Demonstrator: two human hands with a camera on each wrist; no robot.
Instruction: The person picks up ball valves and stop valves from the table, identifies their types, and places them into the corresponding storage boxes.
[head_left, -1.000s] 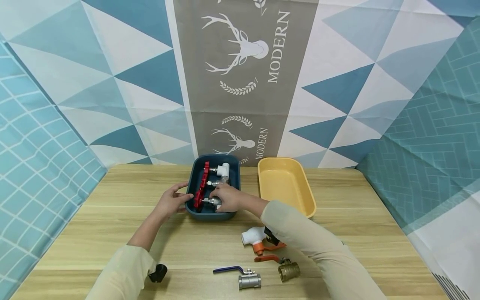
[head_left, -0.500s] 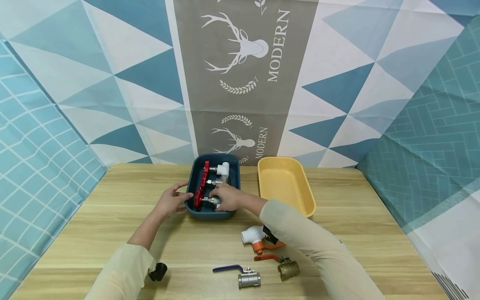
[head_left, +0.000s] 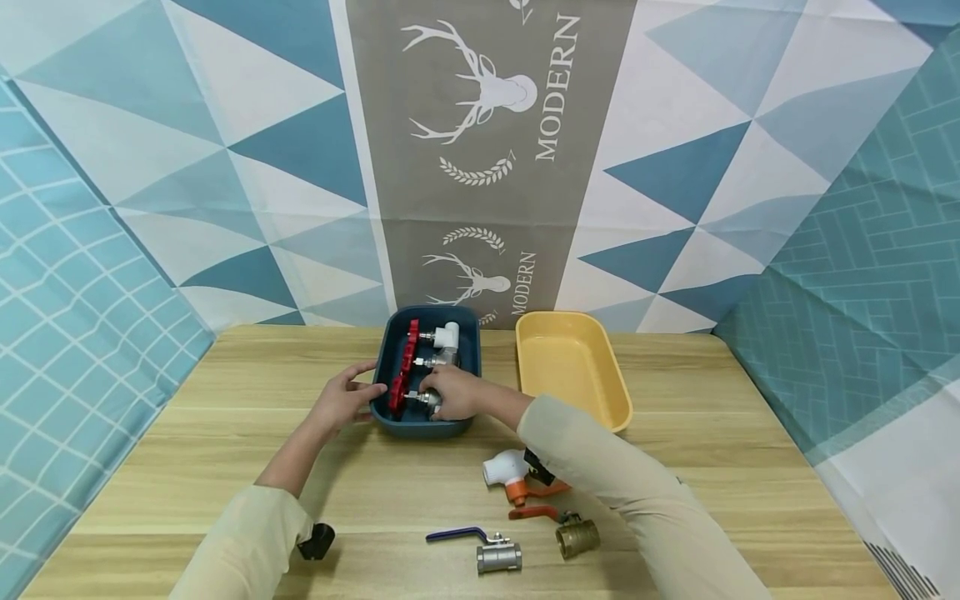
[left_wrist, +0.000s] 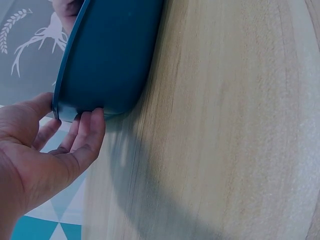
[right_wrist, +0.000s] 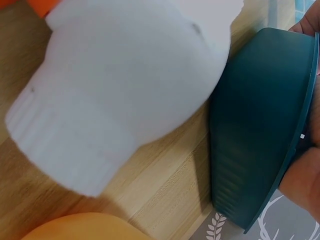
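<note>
My left hand point(head_left: 343, 402) holds the left side of a dark blue plastic bin point(head_left: 423, 431). In the left wrist view, the thumb is at the rim and several fingertips lie against the bin's outer wall point(left_wrist: 107, 60). Inside are valves with red handwheels, lined up from back to front: a white one point(head_left: 447, 336), a metal one point(head_left: 431, 363) and a nearer metal gate valve point(head_left: 417, 397). My right hand point(head_left: 456, 392) reaches over the bin's right wall and grips the nearer valve's body, partly covering it. The right wrist view hides the fingers behind the bin.
A yellow bin point(head_left: 573, 367) stands right of the blue one. Before it lie a white ball valve point(head_left: 506, 469) with an orange handle, a brass valve point(head_left: 577, 537) with a red lever, and a silver valve point(head_left: 498, 557) with a blue lever. A patterned cloth point(head_left: 480, 167) hangs behind.
Both hands stay at the blue bin with hardly any motion. The whole view shifts up by a few pixels.
</note>
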